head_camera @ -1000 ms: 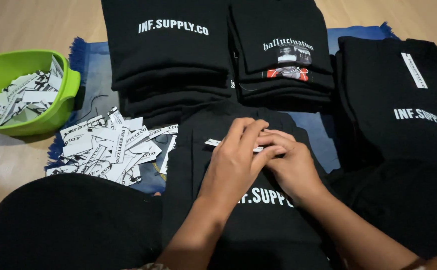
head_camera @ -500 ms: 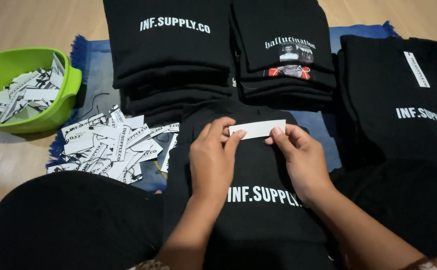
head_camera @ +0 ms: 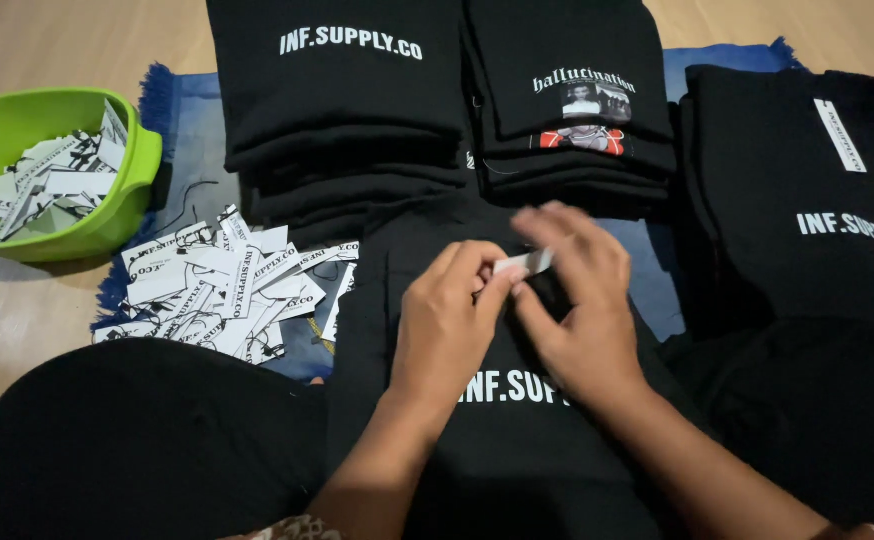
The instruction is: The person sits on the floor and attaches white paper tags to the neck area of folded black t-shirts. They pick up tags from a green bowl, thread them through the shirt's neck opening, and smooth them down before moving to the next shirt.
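A folded black shirt [head_camera: 517,450] with white lettering lies in front of me. Both hands rest on its upper part. My left hand [head_camera: 447,325] and my right hand [head_camera: 582,300] pinch a small white paper tag [head_camera: 523,264] between their fingertips, just above the shirt's collar area. The tag is partly covered by my fingers.
Two stacks of folded black shirts [head_camera: 347,100] [head_camera: 567,100] stand behind. Another black shirt [head_camera: 807,210] with a white strip lies at the right. A heap of white tags [head_camera: 227,290] lies on the blue mat at the left, beside a green bowl [head_camera: 67,235] holding more tags.
Half a second ago the hands held the white tag stretched flat between them. Now they have come together over it, and only a short end shows.
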